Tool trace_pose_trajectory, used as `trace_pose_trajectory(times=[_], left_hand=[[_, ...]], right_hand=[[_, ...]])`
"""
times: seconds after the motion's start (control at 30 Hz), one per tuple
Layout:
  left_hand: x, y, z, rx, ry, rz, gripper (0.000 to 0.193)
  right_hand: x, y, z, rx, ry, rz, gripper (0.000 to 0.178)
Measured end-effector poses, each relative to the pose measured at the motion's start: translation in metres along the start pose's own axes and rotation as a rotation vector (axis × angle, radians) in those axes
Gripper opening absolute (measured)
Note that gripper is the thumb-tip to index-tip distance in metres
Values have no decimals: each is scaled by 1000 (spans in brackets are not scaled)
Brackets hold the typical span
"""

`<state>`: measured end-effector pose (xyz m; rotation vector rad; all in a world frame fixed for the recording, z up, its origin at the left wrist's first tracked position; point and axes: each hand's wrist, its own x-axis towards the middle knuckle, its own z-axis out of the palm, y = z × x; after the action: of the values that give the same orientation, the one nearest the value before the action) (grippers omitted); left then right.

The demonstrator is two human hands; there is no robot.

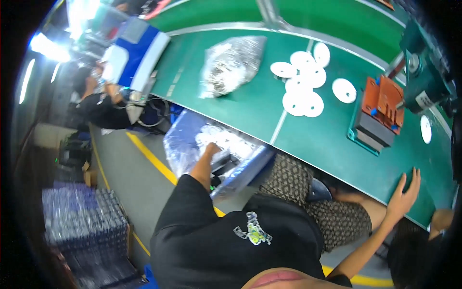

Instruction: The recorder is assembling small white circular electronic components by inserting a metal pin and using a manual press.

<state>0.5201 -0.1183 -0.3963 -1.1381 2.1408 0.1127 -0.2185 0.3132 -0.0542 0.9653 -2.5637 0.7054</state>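
My left arm reaches down into a blue plastic-lined bin [266, 160] beside the table. The left hand [212, 148] is among white parts [236, 144] there, and its fingers are hidden. Near the table's front right edge, my right hand [405, 195] lies with fingers spread, holding nothing. Farther back, several white round discs with small holes [299, 85] overlap in a loose group. One separate disc [344, 90] lies to their right, close to an orange and dark fixture block [382, 108].
A clear plastic bag of small parts [230, 65] lies on the green table [260, 113]. At the right stands a dark green machine [428, 72], with a white disc [426, 129] nearby. A blue and white machine [137, 53] is at left. Another person [103, 108] is beyond it.
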Motion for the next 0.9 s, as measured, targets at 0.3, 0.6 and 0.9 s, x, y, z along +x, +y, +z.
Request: trace_pose_trajectory(times=[0.3,0.6,0.9], left_hand=[[-66,99,-120,-834,675,-400,25],[-190,102,-275,-1187,1080,-219,22],[-250,219,-466,-1207,1099,554,25]], right_hand=[[-14,12,-3,-150,34,-30,43],[-12,10,4,-161,51,-41,44],[-10,10,-8,-181,59,-43,44]])
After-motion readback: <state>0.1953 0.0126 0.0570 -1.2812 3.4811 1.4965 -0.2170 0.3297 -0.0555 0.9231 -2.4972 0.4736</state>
